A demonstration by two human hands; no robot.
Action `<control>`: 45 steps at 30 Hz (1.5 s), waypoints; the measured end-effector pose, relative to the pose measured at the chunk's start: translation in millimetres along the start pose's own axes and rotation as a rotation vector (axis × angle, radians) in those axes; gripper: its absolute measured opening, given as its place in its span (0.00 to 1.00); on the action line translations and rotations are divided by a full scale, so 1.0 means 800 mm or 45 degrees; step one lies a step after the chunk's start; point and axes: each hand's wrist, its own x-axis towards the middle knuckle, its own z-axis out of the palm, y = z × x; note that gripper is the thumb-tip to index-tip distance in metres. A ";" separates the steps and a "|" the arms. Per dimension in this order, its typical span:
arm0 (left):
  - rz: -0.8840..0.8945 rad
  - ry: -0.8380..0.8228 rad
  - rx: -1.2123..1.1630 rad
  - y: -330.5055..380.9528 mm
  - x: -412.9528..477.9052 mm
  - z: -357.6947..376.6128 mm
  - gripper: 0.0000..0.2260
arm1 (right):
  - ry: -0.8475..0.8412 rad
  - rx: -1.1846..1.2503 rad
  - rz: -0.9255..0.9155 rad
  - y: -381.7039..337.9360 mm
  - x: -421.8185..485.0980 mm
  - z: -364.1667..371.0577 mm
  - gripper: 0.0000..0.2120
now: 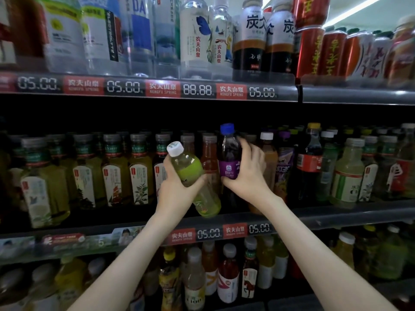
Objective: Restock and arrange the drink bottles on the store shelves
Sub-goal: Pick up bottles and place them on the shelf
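Note:
My left hand (pixel 174 182) grips a pale green drink bottle (pixel 193 176) with a white cap, tilted so the cap leans to the upper left, in front of the middle shelf. Just to its right, my right hand (pixel 248 169) curls round a dark bottle with a purple label and blue cap (pixel 228 158), which stands upright at the front of the middle shelf (pixel 336 215). An orange-drink bottle (pixel 210 158) stands between and behind the two held bottles.
Rows of yellow tea bottles (pixel 112 173) fill the middle shelf's left side; cola and pale drink bottles (pixel 347 173) stand on the right. Water bottles, dark bottles and red cans (pixel 310 50) line the top shelf. Mixed bottles (pixel 228 274) crowd the lower shelf. Price strips (pixel 197 89) edge each shelf.

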 end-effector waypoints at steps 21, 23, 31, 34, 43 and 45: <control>0.199 0.183 -0.252 0.004 -0.134 -0.043 0.33 | 0.078 0.554 -0.053 -0.037 -0.114 -0.057 0.39; 0.102 0.026 -0.275 -0.003 -0.159 -0.035 0.31 | 0.009 0.560 0.077 -0.031 -0.141 -0.055 0.38; -0.287 -0.559 -0.057 -0.106 -0.278 0.039 0.33 | -0.287 0.575 0.634 0.030 -0.314 -0.011 0.37; -0.394 -0.776 0.090 -0.147 -0.343 0.073 0.35 | -0.339 0.517 0.902 0.072 -0.399 0.010 0.38; -0.673 -1.366 0.590 -0.286 -0.554 0.190 0.33 | -0.449 0.580 1.510 0.192 -0.678 0.056 0.22; -0.683 -1.446 0.674 -0.324 -0.606 0.228 0.30 | -0.427 0.591 1.615 0.222 -0.746 0.070 0.18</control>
